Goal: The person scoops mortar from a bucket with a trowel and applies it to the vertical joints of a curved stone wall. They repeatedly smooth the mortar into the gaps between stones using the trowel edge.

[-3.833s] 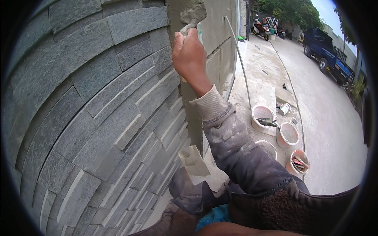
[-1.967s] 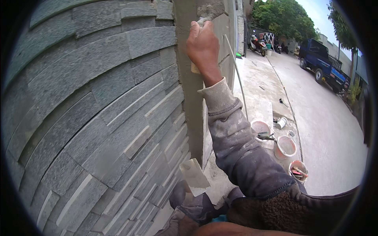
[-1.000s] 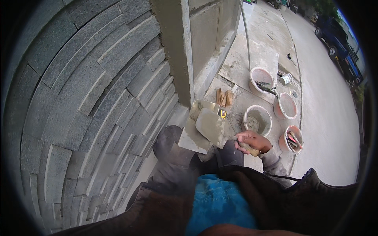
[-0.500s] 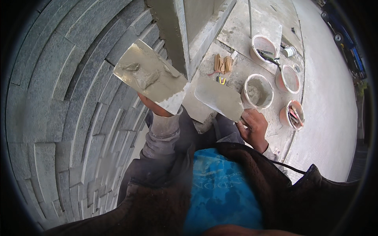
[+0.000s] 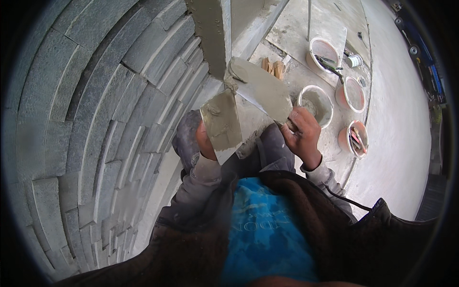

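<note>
Right hand (image 5: 304, 134) is closed around the handle of a mortar-coated trowel (image 5: 265, 93), just on the near side of the mortar bucket (image 5: 322, 97); the blade extends left of that bucket. Left hand (image 5: 204, 138), farther left of it, is behind a mortar-smeared plate (image 5: 221, 122); fingers are hidden, so grip cannot be told. Stone-clad wall (image 5: 86, 110) is well left of the bucket.
</note>
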Action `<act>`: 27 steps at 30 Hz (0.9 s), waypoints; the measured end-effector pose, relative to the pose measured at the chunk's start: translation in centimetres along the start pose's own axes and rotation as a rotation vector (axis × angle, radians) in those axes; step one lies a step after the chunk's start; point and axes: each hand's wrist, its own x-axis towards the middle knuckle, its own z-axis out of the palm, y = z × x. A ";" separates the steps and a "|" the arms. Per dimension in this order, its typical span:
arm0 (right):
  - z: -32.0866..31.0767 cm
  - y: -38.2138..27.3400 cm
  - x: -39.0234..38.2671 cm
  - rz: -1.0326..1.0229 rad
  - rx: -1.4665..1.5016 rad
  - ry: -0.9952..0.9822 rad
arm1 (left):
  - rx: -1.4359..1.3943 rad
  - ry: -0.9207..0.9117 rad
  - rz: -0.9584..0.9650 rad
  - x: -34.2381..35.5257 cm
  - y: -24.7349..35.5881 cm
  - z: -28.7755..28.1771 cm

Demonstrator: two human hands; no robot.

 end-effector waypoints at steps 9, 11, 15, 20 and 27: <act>10.8 3.1 -1.8 0.191 0.038 -0.286 | -0.885 -0.274 0.002 0.5 -2.4 -8.7; 13.4 4.5 -2.8 0.215 0.006 -0.321 | -0.829 -0.240 0.026 0.4 -1.5 -8.4; 16.8 5.5 -3.4 0.313 -0.020 -0.432 | -0.730 -0.035 0.021 -0.9 -1.6 -8.5; 19.5 5.2 -2.0 0.346 -0.035 -0.500 | -0.378 0.087 0.027 -2.0 -1.2 -9.3; 19.1 4.9 1.7 0.408 -0.143 -0.651 | -0.848 0.241 -0.064 -2.0 -1.4 -8.6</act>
